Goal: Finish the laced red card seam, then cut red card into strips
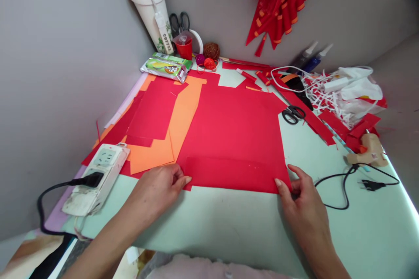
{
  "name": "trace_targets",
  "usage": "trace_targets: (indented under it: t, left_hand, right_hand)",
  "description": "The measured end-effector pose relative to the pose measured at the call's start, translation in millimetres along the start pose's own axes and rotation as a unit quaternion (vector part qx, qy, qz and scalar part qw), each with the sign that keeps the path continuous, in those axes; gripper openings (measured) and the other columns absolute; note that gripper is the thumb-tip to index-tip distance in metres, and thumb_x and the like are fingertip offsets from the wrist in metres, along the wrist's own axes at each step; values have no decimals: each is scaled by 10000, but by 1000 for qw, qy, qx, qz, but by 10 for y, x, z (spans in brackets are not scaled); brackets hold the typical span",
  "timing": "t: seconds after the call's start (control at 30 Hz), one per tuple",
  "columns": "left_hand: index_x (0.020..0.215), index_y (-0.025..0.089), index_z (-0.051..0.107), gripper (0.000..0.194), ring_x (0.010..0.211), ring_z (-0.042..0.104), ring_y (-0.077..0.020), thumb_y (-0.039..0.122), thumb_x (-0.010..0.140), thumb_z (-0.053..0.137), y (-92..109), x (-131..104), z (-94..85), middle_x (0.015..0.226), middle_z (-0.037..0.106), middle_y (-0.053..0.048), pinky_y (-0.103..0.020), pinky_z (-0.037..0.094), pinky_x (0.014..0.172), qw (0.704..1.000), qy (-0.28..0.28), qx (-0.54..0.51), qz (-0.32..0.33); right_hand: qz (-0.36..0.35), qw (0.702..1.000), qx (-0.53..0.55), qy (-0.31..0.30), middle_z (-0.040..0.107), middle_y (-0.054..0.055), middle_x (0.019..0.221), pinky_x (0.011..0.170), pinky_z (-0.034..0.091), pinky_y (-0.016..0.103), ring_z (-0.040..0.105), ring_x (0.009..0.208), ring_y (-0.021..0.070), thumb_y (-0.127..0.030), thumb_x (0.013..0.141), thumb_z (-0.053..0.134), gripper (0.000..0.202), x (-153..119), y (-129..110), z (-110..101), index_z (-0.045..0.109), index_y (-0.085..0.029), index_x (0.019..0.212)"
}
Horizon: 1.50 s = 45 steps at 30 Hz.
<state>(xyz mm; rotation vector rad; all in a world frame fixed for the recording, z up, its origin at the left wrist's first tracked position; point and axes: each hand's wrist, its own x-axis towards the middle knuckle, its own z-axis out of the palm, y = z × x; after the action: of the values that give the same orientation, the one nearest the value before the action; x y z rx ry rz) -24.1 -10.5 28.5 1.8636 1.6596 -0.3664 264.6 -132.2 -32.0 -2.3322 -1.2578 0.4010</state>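
Note:
A large red paper sheet [238, 126] lies on the pale green table, with a strip along its near edge folded over or overlapped. My left hand [168, 183] pinches the sheet's near left corner between thumb and fingers. At the near right corner, my right hand [296, 192] has its thumb on top of the paper and its fingers by the right edge. Orange paper [152, 157] and smaller red sheets [155, 111] overlap to the left of the big sheet.
A white power strip [104, 170] with a black plug sits left. Black-handled scissors [293, 114], a glue gun [369, 150] and its cord are right. At the back stand a white coffee cup [147, 8], a snack packet [166, 67], yarn balls and paper scraps.

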Motion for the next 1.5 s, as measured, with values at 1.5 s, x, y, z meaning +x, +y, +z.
trace_targets:
  t: [1.5]
  left_hand:
    - [941, 220, 578, 301, 1023, 532, -198, 28, 888, 353, -37, -220, 646, 1081, 583, -36, -307, 460, 833, 941, 225, -29, 249]
  right_hand:
    - [-270, 934, -213, 97, 591, 152, 998, 731, 431, 392, 505, 841, 260, -195, 955, 338, 314, -83, 63, 196, 635, -139, 1041]
